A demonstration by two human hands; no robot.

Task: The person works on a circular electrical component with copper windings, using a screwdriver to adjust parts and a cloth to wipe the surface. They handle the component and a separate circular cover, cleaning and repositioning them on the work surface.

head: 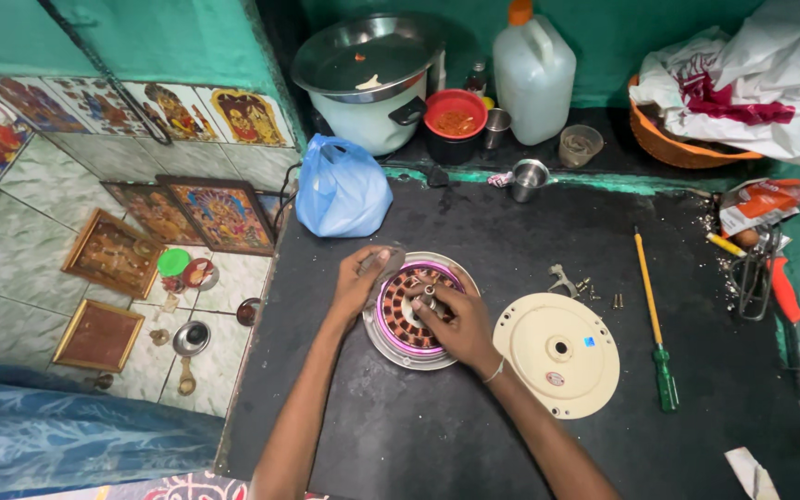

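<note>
Dark stone counter (400, 426) fills our view from above, set against green walls, with a tiled floor to the left. At its middle lies a round fan motor (411, 310), its copper windings ringed in pink, sitting in a metal shell. Our left hand (363, 278) curls over the motor's left rim, fingers bent and gripping the edge. Our right hand (456, 322) rests on top of the windings, fingers drawn together around the short metal shaft (429, 297) at the centre. Just to the right, apart from the motor, lies a cream round cover plate (557, 354). A few loose screws (594, 289) sit above the plate. Further right a long screwdriver with a yellow shank and green handle (652, 319) lies pointing away from us. A blue plastic bag (340, 188) sits behind the motor.
</note>
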